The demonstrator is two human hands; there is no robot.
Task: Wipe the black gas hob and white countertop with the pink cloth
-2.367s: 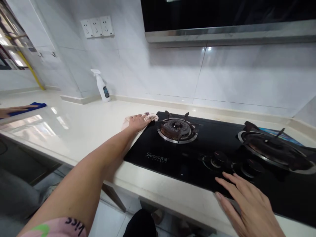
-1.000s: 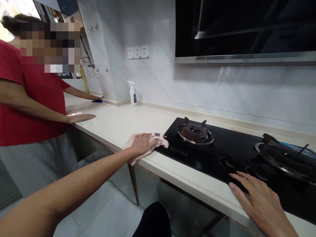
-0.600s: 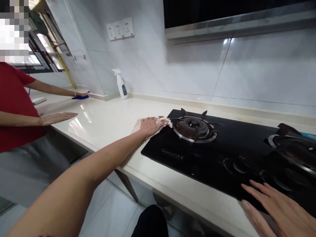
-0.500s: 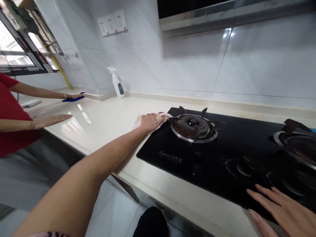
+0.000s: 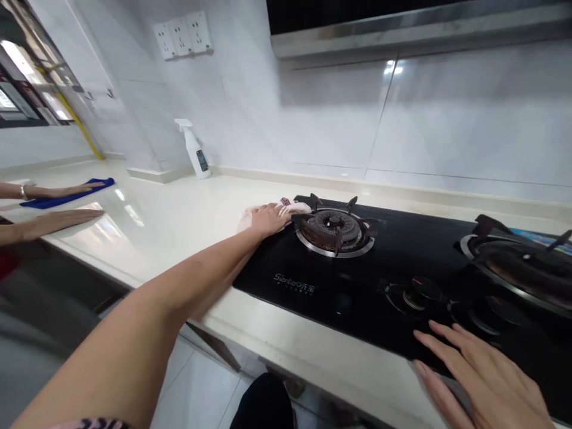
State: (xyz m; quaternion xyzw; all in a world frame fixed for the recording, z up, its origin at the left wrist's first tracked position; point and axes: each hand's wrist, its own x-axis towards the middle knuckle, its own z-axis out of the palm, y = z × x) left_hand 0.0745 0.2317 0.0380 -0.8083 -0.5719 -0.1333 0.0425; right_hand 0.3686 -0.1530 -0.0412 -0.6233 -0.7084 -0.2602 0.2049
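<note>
My left hand (image 5: pixel 267 220) presses down on a pale cloth (image 5: pixel 295 207) at the left edge of the black gas stove (image 5: pixel 348 280), close beside the left burner (image 5: pixel 334 229). Part of the cloth is hidden under the palm. At the lower right, my right hand (image 5: pixel 482 375) has its fingers spread over the stove's front edge and holds nothing. Just beyond its fingertips are the stove knobs (image 5: pixel 424 289). The right burner (image 5: pixel 527 262) is partly cut off by the frame.
On the pale counter (image 5: pixel 192 220), a white spray bottle (image 5: pixel 195 152) stands against the wall. At the far left, a co-worker's hand rests on a blue cloth (image 5: pixel 75 192), the other hand flat on the counter. A range hood (image 5: pixel 357 36) hangs above.
The view has swung to the right, showing more of the right burner. My left hand stays on the cloth by the stove's edge. The co-worker's blue cloth lies more stretched out.
</note>
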